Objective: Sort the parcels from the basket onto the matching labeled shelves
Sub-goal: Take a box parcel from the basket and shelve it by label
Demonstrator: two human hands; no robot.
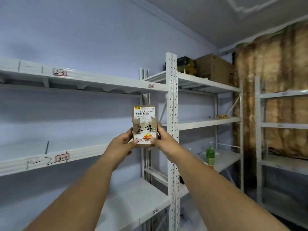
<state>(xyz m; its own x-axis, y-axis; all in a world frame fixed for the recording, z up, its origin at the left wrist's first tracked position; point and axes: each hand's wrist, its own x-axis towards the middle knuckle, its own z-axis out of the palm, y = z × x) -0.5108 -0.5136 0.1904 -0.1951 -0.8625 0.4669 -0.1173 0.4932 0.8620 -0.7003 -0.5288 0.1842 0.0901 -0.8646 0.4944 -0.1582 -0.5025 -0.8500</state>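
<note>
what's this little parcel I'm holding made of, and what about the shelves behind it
The parcel looks like brown cardboard, matte, with torn glossy tape and a white paper shipping label. The shelves look like painted steel, pale grey: the upright has rows of punched slots, typical of bolt-free metal racking.

Two bare forearms, no sleeves in frame. Left hand [122, 144] and right hand [164, 139] bare, short nails, no rings or watch visible.

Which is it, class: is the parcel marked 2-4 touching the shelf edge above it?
Apart. The head view shows the parcel, held by both hands, with bare wall between its top and the shelf edge.
</note>
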